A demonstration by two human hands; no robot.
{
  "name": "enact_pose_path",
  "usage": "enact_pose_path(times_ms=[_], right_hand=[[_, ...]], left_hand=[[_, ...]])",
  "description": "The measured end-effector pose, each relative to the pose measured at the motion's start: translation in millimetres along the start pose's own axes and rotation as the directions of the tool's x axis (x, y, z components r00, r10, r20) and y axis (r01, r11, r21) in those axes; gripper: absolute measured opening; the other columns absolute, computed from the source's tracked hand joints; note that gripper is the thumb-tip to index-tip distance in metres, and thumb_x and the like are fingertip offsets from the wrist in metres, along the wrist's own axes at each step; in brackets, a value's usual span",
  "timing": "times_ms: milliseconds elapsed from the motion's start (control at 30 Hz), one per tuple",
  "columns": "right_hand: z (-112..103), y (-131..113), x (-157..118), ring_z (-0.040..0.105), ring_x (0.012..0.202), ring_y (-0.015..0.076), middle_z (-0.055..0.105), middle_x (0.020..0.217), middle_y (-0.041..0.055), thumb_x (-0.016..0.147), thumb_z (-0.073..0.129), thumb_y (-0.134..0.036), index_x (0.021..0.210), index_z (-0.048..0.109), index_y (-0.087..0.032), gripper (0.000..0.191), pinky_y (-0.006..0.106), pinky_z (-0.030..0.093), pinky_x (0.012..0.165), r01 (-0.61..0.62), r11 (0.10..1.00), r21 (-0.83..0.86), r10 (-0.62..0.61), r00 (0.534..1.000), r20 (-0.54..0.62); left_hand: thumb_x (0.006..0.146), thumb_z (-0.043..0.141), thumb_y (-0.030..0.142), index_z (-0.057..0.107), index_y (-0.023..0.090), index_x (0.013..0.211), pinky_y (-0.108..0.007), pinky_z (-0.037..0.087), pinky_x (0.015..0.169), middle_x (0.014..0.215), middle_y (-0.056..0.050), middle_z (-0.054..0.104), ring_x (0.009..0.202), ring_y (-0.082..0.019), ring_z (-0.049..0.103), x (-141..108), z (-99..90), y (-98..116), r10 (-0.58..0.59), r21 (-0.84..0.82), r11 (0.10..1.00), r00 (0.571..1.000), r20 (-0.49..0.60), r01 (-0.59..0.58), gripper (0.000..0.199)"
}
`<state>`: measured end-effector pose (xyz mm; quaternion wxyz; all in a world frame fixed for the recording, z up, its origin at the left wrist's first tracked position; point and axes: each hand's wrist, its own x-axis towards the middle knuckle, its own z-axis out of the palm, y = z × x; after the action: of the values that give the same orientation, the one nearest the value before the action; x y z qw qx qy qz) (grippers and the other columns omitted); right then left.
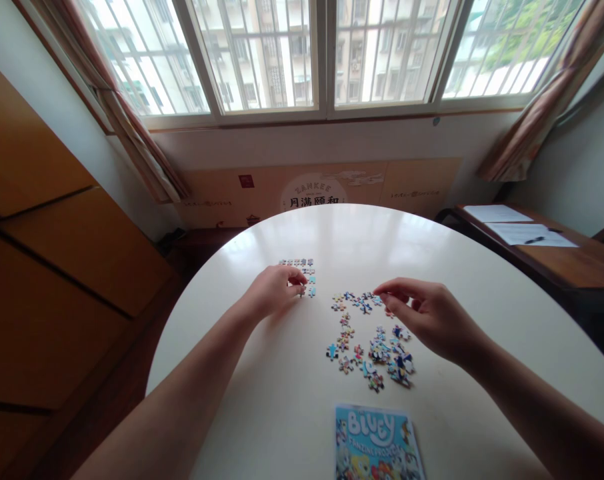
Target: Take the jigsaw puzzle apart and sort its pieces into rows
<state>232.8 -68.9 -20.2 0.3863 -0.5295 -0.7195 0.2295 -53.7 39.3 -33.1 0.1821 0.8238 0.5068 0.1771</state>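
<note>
My left hand (pixel 275 292) is closed in a pinch at the left side of a small grid of puzzle pieces (pixel 312 281). A sliver of a puzzle piece (pixel 302 294) shows at its fingertips. The fingers cover part of the grid. Over to the right, my right hand (pixel 427 313) brings thumb and forefinger close together at the edge of some loose puzzle pieces (pixel 365 307); whether a piece is between them is too small to tell. Nearer to me lies a denser heap of puzzle pieces (pixel 382 352), several overlapping.
A blue Bluey picture box or booklet (pixel 377 440) lies at the near edge of view on the round white table (pixel 262 413). Beyond the table are a printed carton (pixel 357 190) and a window. A brown side table (pixel 587 263) with papers (pixel 529 235) stands right.
</note>
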Motion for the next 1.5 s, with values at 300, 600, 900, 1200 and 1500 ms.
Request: enact_pose_path(times_ms=[300,600,900,1200,1500], right_hand=[[-2.8,2.6,-0.7,0.057,0.055,0.0127,0.07,0.073,0.0039,0.09,0.057,-0.035,0.099,0.075,-0.021,0.025,0.027,0.047,0.05,0.011,1.0,-0.014,-0.01,0.999,0.037],[-1.0,4.6,-1.6,0.057,0.055,0.0126,0.068,0.072,0.0025,0.091,0.056,-0.035,0.098,0.074,-0.022,0.023,0.026,0.045,0.049,0.021,0.999,-0.032,-0.02,0.999,0.046],[-0.8,6.4,0.5,0.056,0.054,0.012,0.068,0.071,0.0023,0.091,0.056,-0.035,0.097,0.074,-0.022,0.023,0.027,0.046,0.05,0.011,0.999,-0.033,-0.009,0.998,0.068],[-2.9,6.7,-0.2,0.055,0.052,0.0112,0.068,0.071,0.0022,0.092,0.056,-0.037,0.098,0.074,-0.022,0.024,0.025,0.044,0.046,0.016,0.999,-0.039,-0.014,0.997,0.071],[-1.6,6.3,0.9,0.056,0.053,0.0112,0.068,0.071,0.0023,0.091,0.056,-0.034,0.098,0.074,-0.021,0.023,0.025,0.043,0.046,0.03,0.999,-0.038,-0.027,0.997,0.066]], left_hand=[[0.084,0.06,0.031,0.076,0.023,0.094,-0.033,0.048,0.076,0.095,-0.006,0.068,0.081,-0.02,0.063,-1.7,-18.6,-2.1,-0.012,0.177,0.984,0.997,-0.075,0.025,0.02],[0.078,0.067,0.023,0.077,0.026,0.094,-0.034,0.049,0.085,0.097,-0.005,0.065,0.089,-0.022,0.062,-5.6,-19.7,-0.8,0.122,0.174,0.976,0.991,0.056,-0.13,0.02],[0.078,0.068,0.019,0.078,0.026,0.093,-0.035,0.048,0.087,0.095,-0.007,0.064,0.096,-0.025,0.059,-5.4,-13.5,3.5,0.169,0.218,0.959,0.982,0.081,-0.183,0.019],[0.078,0.07,0.021,0.078,0.025,0.091,-0.036,0.048,0.086,0.097,-0.007,0.065,0.101,-0.026,0.058,-7.9,-15.4,5.1,0.128,0.228,0.963,0.989,0.075,-0.142,0.016],[0.079,0.072,0.027,0.076,0.023,0.1,-0.035,0.049,0.086,0.103,-0.008,0.064,0.1,-0.025,0.059,-9.9,-18.2,3.6,0.158,0.232,0.959,0.987,0.041,-0.163,0.022]])
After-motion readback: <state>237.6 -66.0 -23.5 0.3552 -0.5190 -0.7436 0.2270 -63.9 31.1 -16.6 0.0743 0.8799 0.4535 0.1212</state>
